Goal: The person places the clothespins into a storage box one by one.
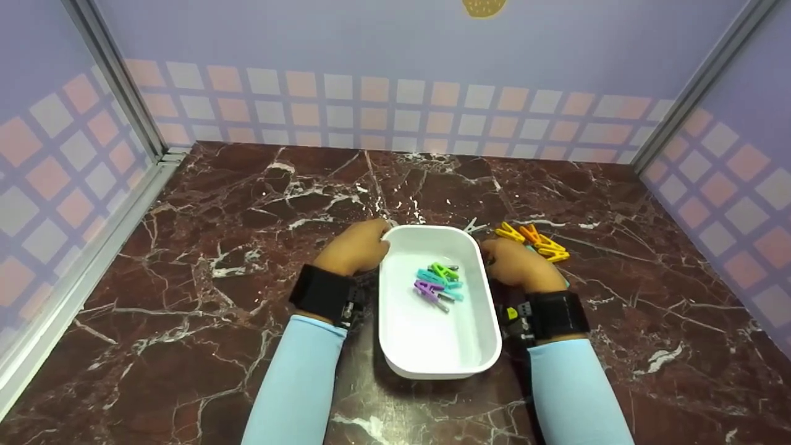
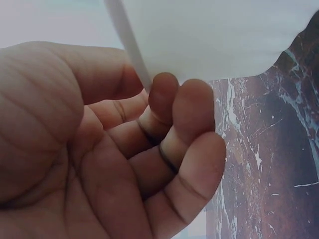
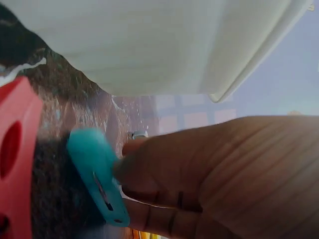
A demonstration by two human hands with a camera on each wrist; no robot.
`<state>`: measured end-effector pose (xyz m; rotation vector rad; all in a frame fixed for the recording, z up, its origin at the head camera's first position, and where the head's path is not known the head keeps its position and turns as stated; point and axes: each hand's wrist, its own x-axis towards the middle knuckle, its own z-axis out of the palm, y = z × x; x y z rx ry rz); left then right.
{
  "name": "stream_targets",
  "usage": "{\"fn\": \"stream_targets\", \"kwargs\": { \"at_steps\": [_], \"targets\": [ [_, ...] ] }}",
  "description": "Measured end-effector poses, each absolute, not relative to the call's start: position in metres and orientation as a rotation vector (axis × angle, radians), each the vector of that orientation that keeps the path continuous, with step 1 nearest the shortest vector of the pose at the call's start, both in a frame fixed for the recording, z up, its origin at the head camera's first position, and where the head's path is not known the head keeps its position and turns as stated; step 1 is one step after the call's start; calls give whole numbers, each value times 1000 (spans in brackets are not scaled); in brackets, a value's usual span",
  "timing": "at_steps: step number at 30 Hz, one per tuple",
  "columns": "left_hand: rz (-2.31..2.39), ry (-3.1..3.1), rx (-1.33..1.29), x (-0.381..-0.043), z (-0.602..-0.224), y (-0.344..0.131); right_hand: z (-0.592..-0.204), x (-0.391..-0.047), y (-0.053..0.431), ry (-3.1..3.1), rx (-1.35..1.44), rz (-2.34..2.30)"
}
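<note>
A white plastic tub (image 1: pixel 420 346) stands upright in front of the person. Inside it lie several clothespins (image 1: pixel 440 281) in green, teal and purple. At its far left corner the left hand (image 1: pixel 357 248) grips the rim; in the left wrist view the curled fingertips (image 2: pixel 193 107) lie against the tub's outer wall (image 2: pixel 214 40). Low beside the right wall is the right hand (image 1: pixel 516 264), its thumb and fingers around a teal clothespin (image 3: pixel 97 172), which is blurred. A red clothespin (image 3: pixel 17 154) sits close to the right wrist camera.
Yellow and orange clothespins (image 1: pixel 544 244) lie just beyond the right hand on the dark red marbled table (image 1: pixel 204 259). A grey clothespin (image 1: pixel 474 226) lies behind the tub's far right corner. Panelled walls (image 1: pixel 408 105) bound the table at the back and sides.
</note>
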<state>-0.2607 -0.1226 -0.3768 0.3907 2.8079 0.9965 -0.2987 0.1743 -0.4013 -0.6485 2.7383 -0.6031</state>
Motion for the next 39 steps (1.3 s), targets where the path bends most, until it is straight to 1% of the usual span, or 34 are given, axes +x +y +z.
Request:
{"fn": "stream_targets", "kwargs": {
  "at_steps": [7,12,19,25,30,39],
  "targets": [
    [993,2812,367,-261,-378,-121,-403,-299,178,2785,-521,-529],
    [996,2810,360,-261,-378,-122,-401,-300,177,2835,-585,-577],
    [1010,2793,385,-259,-375,-122,-399,-299,176,2736,-706,-638],
    [1010,2784,377,-259,-374,-121,-402,-299,176,2776,-657,-525],
    [1026,2786,363,-260,-374,-121,-403,-299,175,2804,-598,-539],
    [1015,2795,368,-262,-377,-121,-400,-297,177,2726,-620,-565]
  ]
}}
